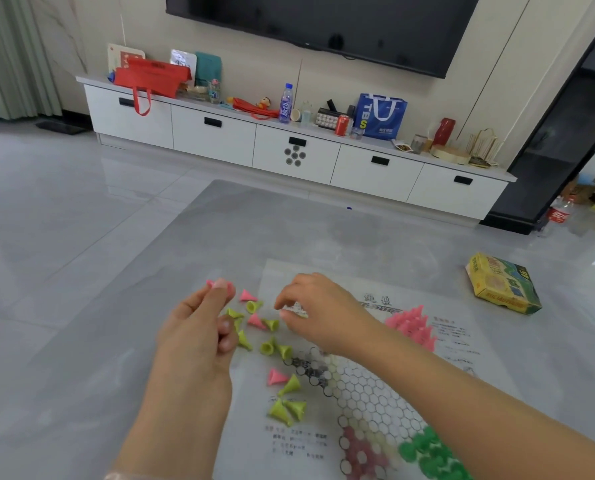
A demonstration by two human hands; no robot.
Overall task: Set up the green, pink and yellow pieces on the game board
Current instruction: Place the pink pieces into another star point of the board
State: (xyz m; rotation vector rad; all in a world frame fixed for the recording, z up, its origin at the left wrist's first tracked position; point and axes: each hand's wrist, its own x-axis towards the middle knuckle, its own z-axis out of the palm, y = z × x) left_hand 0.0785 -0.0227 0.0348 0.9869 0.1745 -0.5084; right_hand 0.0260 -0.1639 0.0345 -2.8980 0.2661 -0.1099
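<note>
The game board point(369, 386), a printed sheet on the grey table point(116, 341), runs off the bottom edge, the right arm hiding part of it. Green pieces point(431, 452) are blurred there; pink pieces point(414, 327) stand behind the arm. Loose yellow pieces point(289, 407) lie between the hands. The left hand point(199, 327) pinches pink cones; the right hand point(317, 313) hovers, fingers curled, its grasp unclear.

Soft, even daylight fills the room, brightest on the glossy floor point(64, 209) at left, which mirrors the cabinet point(289, 147) in pale glare. Shadows are faint and diffuse. The wide lens bends the wall lines near the edges. The hands point(199, 327) and nearby pieces point(289, 407) look slightly soft; the board's point(375, 393) print is smeared.
</note>
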